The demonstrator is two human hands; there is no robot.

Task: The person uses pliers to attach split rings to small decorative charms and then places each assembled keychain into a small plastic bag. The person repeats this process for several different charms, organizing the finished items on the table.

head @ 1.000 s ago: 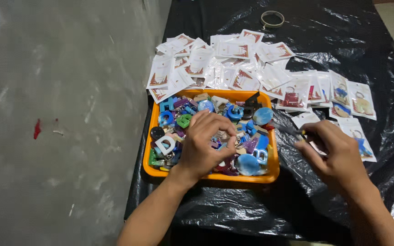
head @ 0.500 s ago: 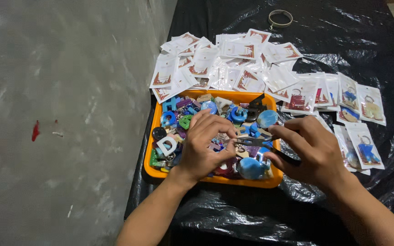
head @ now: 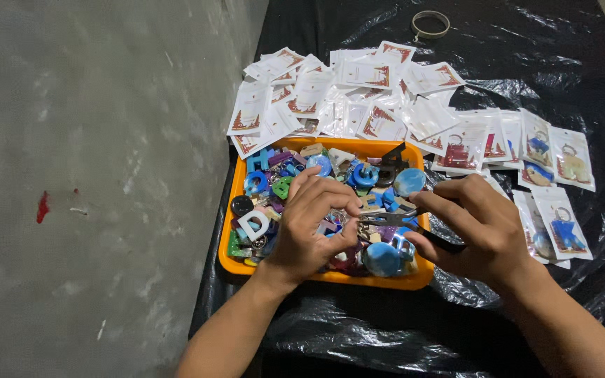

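Black plastic sheet (head: 358, 336) spread beside grey concrete floor (head: 92, 175); an orange tray (head: 231, 231) of coloured charms is set on it. Over the tray's middle, the left hand (head: 313, 227) is curled, fingertips pinched on a small metal ring (head: 348, 218). At the tray's right edge, the right hand (head: 481, 234) is closed round pliers (head: 393, 218), tips at the ring. Packets (head: 358, 105) are heaped beyond the tray.

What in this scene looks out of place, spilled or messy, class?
The white packets behind the orange tray lie in a loose, overlapping heap rather than stacked. A red mark stains the grey floor. The left hand and right hand work over the tray.
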